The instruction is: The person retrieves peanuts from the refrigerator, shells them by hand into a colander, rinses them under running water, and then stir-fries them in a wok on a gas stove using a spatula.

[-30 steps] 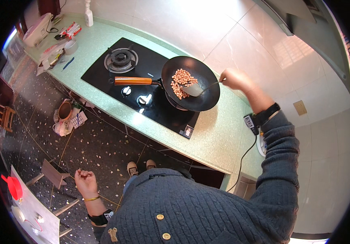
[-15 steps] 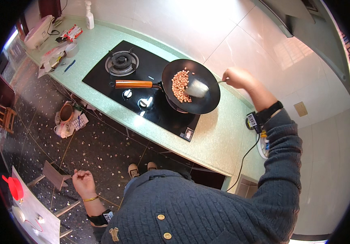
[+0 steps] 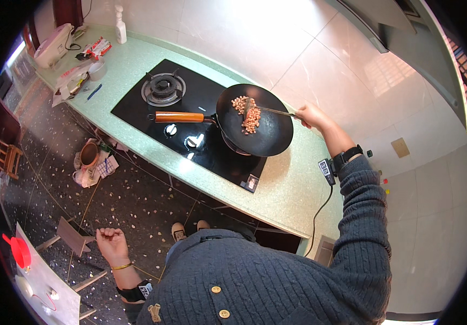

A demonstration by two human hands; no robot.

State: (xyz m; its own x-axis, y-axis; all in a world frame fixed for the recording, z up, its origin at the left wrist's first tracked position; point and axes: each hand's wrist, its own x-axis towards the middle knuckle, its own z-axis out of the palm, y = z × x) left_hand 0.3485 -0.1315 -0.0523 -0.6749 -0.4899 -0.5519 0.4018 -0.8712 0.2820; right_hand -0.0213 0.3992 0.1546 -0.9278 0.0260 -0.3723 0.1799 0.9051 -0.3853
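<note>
A black wok (image 3: 266, 135) with a wooden handle (image 3: 179, 116) sits on the black gas hob (image 3: 136, 111). Pale peanuts (image 3: 248, 116) lie in its upper left part. My right hand (image 3: 310, 115) grips a metal spatula (image 3: 268, 111) by its handle, with the blade among the peanuts. My left hand (image 3: 111, 239) hangs at my side over the floor, fingers curled, holding nothing; a gold bangle and a dark wrist device are on that wrist.
The pale green counter (image 3: 293, 189) carries a free burner (image 3: 163, 89), a white spray bottle (image 3: 120, 17), a white appliance (image 3: 52, 40) and clutter at the far left. A small black device (image 3: 326, 170) with a cable lies by my right wrist. Bags (image 3: 89, 160) sit on the floor.
The spatula blade has swept from the wok's right side toward its left, pushing the peanuts into the upper left. My left hand stays hanging at my side.
</note>
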